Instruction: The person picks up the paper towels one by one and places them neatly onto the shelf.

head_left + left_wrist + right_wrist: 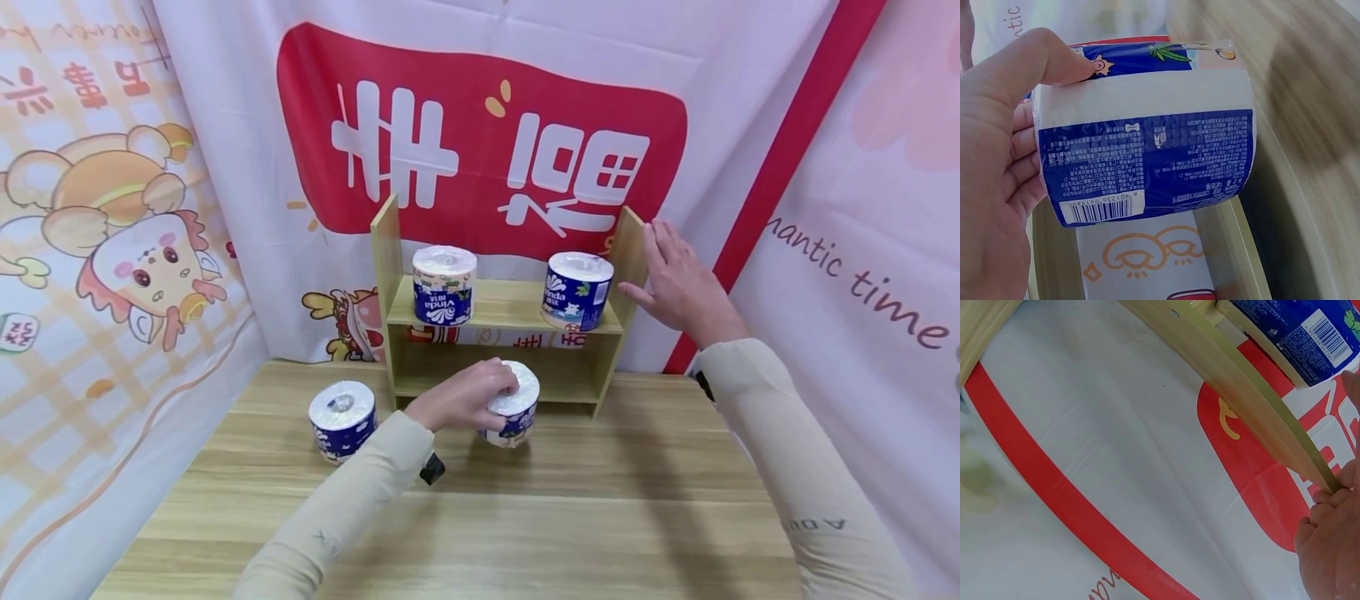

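My left hand (468,395) grips a wrapped toilet paper roll (517,418) in front of the small wooden shelf's lower level. Its thumb lies on the printed side of that roll (1147,144) in the left wrist view, while the other fingers are partly hidden behind it. At the shelf's right side panel (628,258), my right hand (681,283) has its fingers extended and its thumb spread apart. The right wrist view shows those fingers right at the end of the panel (1285,437).
On the upper board of the shelf (506,302) stand a left roll (444,287) and a right roll (577,292). Another roll (341,423) sits on the wooden table (540,542), left of the shelf. Printed cloth (480,50) hangs close behind, with more cloth on both sides.
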Available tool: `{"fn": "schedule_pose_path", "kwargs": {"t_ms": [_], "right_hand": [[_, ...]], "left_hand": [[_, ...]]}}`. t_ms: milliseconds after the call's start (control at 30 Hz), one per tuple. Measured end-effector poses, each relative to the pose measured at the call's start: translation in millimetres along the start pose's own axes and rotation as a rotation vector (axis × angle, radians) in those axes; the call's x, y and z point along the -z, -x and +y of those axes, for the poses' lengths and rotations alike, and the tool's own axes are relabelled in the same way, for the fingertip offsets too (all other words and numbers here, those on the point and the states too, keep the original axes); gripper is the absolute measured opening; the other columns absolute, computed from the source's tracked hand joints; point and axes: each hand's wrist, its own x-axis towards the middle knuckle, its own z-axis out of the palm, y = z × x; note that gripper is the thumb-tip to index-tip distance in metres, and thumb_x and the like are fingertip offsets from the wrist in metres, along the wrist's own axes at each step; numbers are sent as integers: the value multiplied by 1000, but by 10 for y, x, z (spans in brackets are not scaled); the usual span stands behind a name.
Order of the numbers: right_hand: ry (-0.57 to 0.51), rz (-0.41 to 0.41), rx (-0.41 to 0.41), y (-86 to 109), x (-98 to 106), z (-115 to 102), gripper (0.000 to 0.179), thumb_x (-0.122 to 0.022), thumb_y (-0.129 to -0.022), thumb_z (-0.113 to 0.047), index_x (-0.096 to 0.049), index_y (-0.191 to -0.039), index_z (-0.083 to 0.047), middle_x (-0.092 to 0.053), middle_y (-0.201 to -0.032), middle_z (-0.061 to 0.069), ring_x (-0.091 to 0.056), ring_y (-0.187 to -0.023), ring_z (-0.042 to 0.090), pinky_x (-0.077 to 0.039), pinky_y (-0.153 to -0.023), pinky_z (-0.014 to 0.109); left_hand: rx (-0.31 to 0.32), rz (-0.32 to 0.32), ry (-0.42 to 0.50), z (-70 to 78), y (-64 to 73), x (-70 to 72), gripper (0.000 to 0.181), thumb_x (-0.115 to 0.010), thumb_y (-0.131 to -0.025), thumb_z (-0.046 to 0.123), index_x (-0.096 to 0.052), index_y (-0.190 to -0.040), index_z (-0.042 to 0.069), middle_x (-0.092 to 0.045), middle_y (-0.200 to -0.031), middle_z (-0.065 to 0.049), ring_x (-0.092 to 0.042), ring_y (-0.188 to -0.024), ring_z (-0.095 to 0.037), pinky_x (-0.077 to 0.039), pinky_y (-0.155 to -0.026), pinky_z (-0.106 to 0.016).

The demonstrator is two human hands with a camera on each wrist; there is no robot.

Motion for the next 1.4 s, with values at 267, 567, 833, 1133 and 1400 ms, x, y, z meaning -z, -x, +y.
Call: {"fn": "schedule_pose_path", "kwargs": {"t_ms": [267, 567, 833, 1133, 1400], "right_hand": [[-10, 8, -1, 14, -3, -1, 106, -68, -97, -49, -5, -170, -5, -6, -178, 22, -12, -164, 45, -32, -124, 67], [6, 9, -2, 3, -14, 6, 106, -67, -98, -49, -4, -170, -4, -6, -178, 22, -12, -164, 45, -31, -124, 66], [1, 10, 0, 2, -22, 7, 106, -67, -98, -50, -4, -170, -4, -6, -178, 22, -11, -164, 45, -31, -125, 66], [12, 11, -3, -5, -24, 2, 106, -68, -98, -49, -4, -170, -4, -6, -178, 22, -11, -164, 45, -32, -125, 65], [8, 12, -7, -6, -34, 10, 106, -67, -98, -50, -3, -170, -5, -6, -178, 21, -11, -164, 44, -30, -126, 65]], "left_hand": [[15, -6, -37, -28, -152, -7, 33, -85, -82, 23, -69, -110, 12, -70, -110, 0, -58, -104, -15, -54, -92, -32], [34, -20, -53, -77, -307, -15, 33, -86, -84, 22, -71, -111, 11, -71, -112, 0, -57, -103, -14, -52, -90, -30], [51, -14, -40, -130, -379, -46, 36, -84, -85, 23, -69, -116, 11, -70, -117, -2, -57, -109, -17, -52, -94, -33], [66, 5, -54, -196, -450, -91, 41, -85, -86, 24, -69, -121, 10, -70, -124, -4, -60, -117, -19, -51, -107, -37], [70, 16, -107, -235, -519, -158, 42, -87, -84, 25, -69, -120, 12, -71, -122, -2, -58, -112, -19, -52, -99, -35]]}}
